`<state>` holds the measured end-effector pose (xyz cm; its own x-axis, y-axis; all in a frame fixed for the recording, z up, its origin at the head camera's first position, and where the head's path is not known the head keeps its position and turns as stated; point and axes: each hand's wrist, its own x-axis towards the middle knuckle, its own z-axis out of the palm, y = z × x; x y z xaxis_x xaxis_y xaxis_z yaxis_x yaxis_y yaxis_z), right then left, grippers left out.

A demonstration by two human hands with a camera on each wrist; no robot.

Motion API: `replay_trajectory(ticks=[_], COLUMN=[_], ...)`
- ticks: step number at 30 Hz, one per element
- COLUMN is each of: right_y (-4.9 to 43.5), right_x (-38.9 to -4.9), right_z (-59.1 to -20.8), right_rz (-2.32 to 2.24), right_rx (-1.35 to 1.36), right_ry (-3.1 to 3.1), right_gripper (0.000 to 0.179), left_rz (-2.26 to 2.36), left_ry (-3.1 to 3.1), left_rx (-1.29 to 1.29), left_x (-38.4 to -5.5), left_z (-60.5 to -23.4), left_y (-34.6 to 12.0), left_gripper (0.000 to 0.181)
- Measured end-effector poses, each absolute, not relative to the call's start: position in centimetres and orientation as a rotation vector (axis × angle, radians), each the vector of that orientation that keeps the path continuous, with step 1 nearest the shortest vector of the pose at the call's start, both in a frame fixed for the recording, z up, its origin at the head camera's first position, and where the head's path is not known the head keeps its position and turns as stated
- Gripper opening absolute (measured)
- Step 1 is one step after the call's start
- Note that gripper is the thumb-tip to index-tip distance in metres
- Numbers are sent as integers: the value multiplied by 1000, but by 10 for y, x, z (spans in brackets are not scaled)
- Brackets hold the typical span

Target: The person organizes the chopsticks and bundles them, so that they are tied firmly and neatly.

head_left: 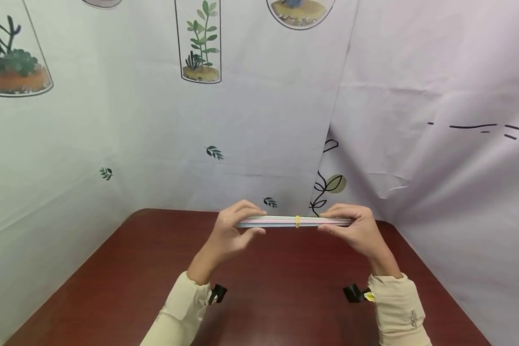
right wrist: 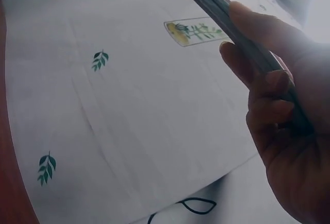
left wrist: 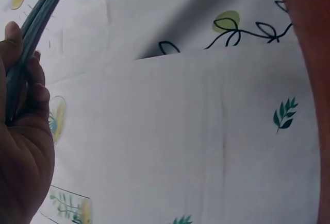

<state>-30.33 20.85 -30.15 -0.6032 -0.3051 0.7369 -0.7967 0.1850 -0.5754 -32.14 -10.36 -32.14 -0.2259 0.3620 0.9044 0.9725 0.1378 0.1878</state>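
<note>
Both hands hold up a bundle of thin pastel sticks (head_left: 281,221), roughly level above the table's far edge. White, pink and blue show along its side; the exact kind of stick is unclear. Around its middle goes a yellow rubber band (head_left: 297,221). At the bundle's left end, my left hand (head_left: 232,229) grips it between thumb and fingers. My right hand (head_left: 358,227) grips the other end the same way. In the left wrist view the bundle (left wrist: 37,20) looks dark grey-blue, and fingers curl about it. Fingers likewise wrap the bundle (right wrist: 252,49) in the right wrist view.
Beneath the hands lies a dark red-brown table (head_left: 285,283) with rounded far corners. Pale cloth (head_left: 155,120) printed with plants and jars hangs behind it and along both sides, with a fold at the right. Small black devices (head_left: 218,293) sit at the cuffs.
</note>
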Motion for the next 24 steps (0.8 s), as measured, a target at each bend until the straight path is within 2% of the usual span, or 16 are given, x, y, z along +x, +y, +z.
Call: replay_trajectory(ticks=[7, 15, 24], right_y=[213, 193, 204], right_x=[-319, -362, -400], right_z=[-315, -347, -389], right_rz=[1469, 1617, 1672], right_rx=[1083, 919, 782], right_ry=[-2057, -2147, -2398], right_gripper=[28, 24, 23], left_rz=[-1260, -1393, -1634], left_ry=[-1939, -1947, -2314], left_rx=[-1127, -903, -807], left_x=[-336, -346, -411], left_z=[-335, -348, -408], left_y=[-110, -105, -115], left_gripper=[36, 27, 29])
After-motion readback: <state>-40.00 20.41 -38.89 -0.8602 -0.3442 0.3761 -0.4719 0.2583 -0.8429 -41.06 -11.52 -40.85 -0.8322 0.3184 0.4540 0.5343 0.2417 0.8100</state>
